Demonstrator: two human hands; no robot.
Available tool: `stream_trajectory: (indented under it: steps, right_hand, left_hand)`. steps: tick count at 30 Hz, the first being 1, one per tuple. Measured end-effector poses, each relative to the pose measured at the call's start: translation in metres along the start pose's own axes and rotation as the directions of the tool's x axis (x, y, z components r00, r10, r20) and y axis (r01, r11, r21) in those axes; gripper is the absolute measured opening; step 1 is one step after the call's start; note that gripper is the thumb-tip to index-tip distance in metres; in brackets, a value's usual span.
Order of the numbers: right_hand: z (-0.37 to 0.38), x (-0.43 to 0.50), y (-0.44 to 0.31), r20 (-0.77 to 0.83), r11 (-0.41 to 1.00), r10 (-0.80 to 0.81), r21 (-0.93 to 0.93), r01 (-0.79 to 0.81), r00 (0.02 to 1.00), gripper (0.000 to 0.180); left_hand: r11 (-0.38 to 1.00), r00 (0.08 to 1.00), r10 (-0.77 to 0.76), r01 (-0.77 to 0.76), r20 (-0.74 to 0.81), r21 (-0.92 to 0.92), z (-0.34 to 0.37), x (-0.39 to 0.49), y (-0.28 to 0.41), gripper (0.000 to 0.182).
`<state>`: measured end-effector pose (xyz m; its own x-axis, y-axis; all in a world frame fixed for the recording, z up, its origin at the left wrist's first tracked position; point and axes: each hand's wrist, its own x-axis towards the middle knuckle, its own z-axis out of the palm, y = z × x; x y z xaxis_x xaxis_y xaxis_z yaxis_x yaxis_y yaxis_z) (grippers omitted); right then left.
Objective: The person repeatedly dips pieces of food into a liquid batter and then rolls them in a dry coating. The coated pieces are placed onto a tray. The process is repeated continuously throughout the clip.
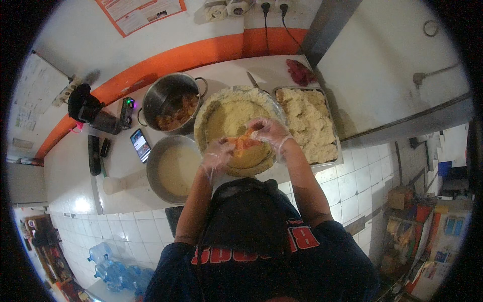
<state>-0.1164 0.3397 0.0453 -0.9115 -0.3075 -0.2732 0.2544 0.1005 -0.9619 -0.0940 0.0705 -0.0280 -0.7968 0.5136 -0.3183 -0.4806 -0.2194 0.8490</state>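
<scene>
A piece of orange-coloured marinated raw meat [244, 145] is stretched between my hands over a wide bowl of pale breading [241, 115]. My left hand [220, 154], in a clear plastic glove, grips its left end. On the other end is my right hand [268, 133], gloved the same way, with pinched fingers. Left of the bowl stands a deep metal pot [168, 90] with more orange meat pieces [181, 113] inside. Closer to me is a round metal basin of cloudy pale liquid [175, 168]. A metal tray [336, 163] of breaded pieces [306, 124] lies to the right.
A smartphone [140, 145] with a lit screen lies left of the pot. Behind it stand a small device with coloured lights [127, 111] and black equipment [85, 104]. A dark red cloth [300, 71] sits at the back right. Large blue water bottles [117, 271] stand on the floor.
</scene>
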Motion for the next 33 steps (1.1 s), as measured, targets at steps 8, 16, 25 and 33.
stream_trajectory:
  steps: [8,16,25,33]
  right_hand:
    - [0.01,0.019,0.041,-0.174,0.982,-0.096,-0.178,0.064,0.98,0.034]
    - [-0.011,-0.021,0.053,-0.188,0.952,0.175,0.281,-0.118,0.967,0.049]
    - [-0.006,-0.035,0.065,-0.264,0.931,0.189,0.355,-0.086,0.946,0.038]
    - [-0.011,-0.037,0.064,-0.289,0.939,0.256,0.302,-0.166,0.923,0.036]
  left_hand:
    - [0.929,0.946,0.168,-0.059,-0.277,0.365,-0.017,-0.035,0.035,0.033]
    - [0.857,0.671,0.397,-0.027,-0.625,0.515,-0.029,-0.129,0.104,0.023]
    - [-0.045,0.651,0.622,0.584,-0.435,0.81,-0.146,-0.122,-0.073,0.038]
    - [0.125,0.803,0.344,0.474,-0.487,0.871,-0.072,-0.116,-0.01,0.041]
